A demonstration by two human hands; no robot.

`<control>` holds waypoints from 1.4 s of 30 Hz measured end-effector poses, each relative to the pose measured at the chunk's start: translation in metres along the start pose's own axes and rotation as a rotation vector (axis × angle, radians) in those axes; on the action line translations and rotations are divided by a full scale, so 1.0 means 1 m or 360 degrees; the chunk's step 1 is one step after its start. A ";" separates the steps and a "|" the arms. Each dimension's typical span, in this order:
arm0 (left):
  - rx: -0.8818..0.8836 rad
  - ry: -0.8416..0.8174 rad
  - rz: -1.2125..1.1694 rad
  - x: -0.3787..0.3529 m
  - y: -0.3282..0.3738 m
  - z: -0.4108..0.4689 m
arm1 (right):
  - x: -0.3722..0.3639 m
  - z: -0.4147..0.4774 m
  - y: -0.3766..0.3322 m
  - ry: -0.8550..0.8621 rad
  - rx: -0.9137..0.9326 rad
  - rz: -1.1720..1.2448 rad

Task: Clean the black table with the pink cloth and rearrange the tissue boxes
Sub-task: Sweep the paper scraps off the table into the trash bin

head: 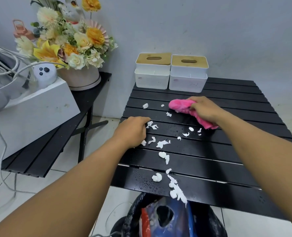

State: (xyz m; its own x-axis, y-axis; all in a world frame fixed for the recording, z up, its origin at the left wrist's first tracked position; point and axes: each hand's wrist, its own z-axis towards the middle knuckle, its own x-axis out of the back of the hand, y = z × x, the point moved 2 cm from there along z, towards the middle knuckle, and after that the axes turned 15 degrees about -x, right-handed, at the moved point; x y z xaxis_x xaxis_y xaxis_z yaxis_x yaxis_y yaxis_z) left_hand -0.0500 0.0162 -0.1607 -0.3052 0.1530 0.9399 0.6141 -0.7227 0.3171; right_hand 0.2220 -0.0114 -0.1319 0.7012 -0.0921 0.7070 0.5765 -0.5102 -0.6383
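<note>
On the far half of the black desk (pixel 227 151), the right hand (pixel 205 111) grips the bunched pink cloth (pixel 177 105), its fingers (pixel 194 104) curled round it. The cloth's long axis runs from 10 to 4 o'clock, its middle hidden under the hand. White scraps (pixel 163 143) lie at 7 to 9 o'clock of the cloth, trailing to the desk's 6 o'clock edge above a bin bag (pixel 167 218). The left hand (pixel 131 130), nearer them, rests with fingers curled under; whether it pinches anything cannot be told. Two tissue boxes (pixel 153 72) stand side by side at 12 o'clock.

Pink cloth (pixel 184 106), black slatted table (pixel 210 161), white tissue boxes (pixel 171 74).
</note>
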 end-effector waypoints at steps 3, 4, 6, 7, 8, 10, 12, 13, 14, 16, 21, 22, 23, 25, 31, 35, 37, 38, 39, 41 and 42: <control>-0.0013 -0.0060 0.0041 -0.001 0.006 -0.003 | -0.004 -0.019 0.003 -0.0118 0.0038 -0.0011; -0.0026 -0.0077 0.0051 -0.001 0.008 -0.004 | -0.004 -0.025 0.004 -0.0155 0.0041 0.0020; -0.0050 -0.0098 0.0048 0.000 0.011 -0.005 | -0.006 -0.035 0.005 -0.0194 0.0057 0.0049; -0.0065 -0.0107 0.0049 0.000 0.013 -0.006 | -0.007 -0.041 0.006 -0.0200 0.0067 0.0055; -0.0076 -0.0119 0.0058 0.001 0.015 -0.006 | -0.009 -0.046 0.007 -0.0202 0.0069 0.0067; -0.0094 -0.0131 0.0087 0.002 0.019 -0.007 | -0.012 -0.056 0.010 -0.0217 0.0068 0.0095; -0.0098 -0.0147 0.0111 0.002 0.022 -0.008 | -0.016 -0.065 0.012 -0.0285 0.0061 0.0140; -0.0102 -0.0161 0.0121 0.002 0.023 -0.008 | -0.017 -0.068 0.013 -0.0315 0.0053 0.0170; -0.0110 -0.0178 0.0128 0.002 0.024 -0.008 | -0.018 -0.072 0.013 -0.0333 0.0050 0.0195; -0.0120 -0.0205 0.0133 0.002 0.027 -0.008 | -0.020 -0.078 0.014 -0.0344 0.0045 0.0209; -0.0120 -0.0222 0.0120 0.001 0.030 -0.010 | -0.024 -0.090 0.015 -0.0408 0.0018 0.0171; -0.0120 -0.0226 0.0110 0.001 0.029 -0.010 | -0.026 -0.092 0.015 -0.0417 0.0027 0.0153; -0.0122 -0.0230 0.0099 0.001 0.029 -0.011 | -0.027 -0.097 0.013 -0.0430 0.0043 0.0133; -0.0130 -0.0232 0.0078 0.002 0.028 -0.012 | -0.031 -0.105 0.012 -0.0486 0.0068 0.0114; -0.0159 -0.0119 0.0069 0.004 0.026 -0.014 | -0.021 -0.115 0.008 -0.0450 0.0103 0.0010; -0.0174 -0.0096 0.0075 0.005 0.025 -0.013 | -0.001 -0.097 0.009 -0.0183 0.0040 0.0402; -0.0165 -0.0095 0.0065 0.003 0.021 -0.013 | -0.001 -0.087 0.012 -0.0106 0.0003 0.0472; -0.0158 -0.0100 0.0058 0.002 0.019 -0.012 | -0.005 -0.082 0.014 -0.0050 -0.0004 0.0404; -0.0152 -0.0109 0.0051 0.001 0.018 -0.012 | -0.010 -0.079 0.015 -0.0012 0.0009 0.0313; -0.0139 -0.0131 0.0047 -0.001 0.016 -0.011 | -0.023 -0.075 0.015 -0.0011 0.0038 0.0164; -0.0131 -0.0136 0.0048 -0.001 0.015 -0.011 | -0.028 -0.074 0.014 -0.0034 0.0053 0.0120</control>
State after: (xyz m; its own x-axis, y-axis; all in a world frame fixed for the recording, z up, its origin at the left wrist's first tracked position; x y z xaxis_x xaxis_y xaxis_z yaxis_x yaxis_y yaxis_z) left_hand -0.0483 -0.0017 -0.1584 -0.2223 0.1850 0.9573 0.5592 -0.7801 0.2806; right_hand 0.1791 -0.0789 -0.1385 0.7516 -0.1108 0.6502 0.5351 -0.4739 -0.6993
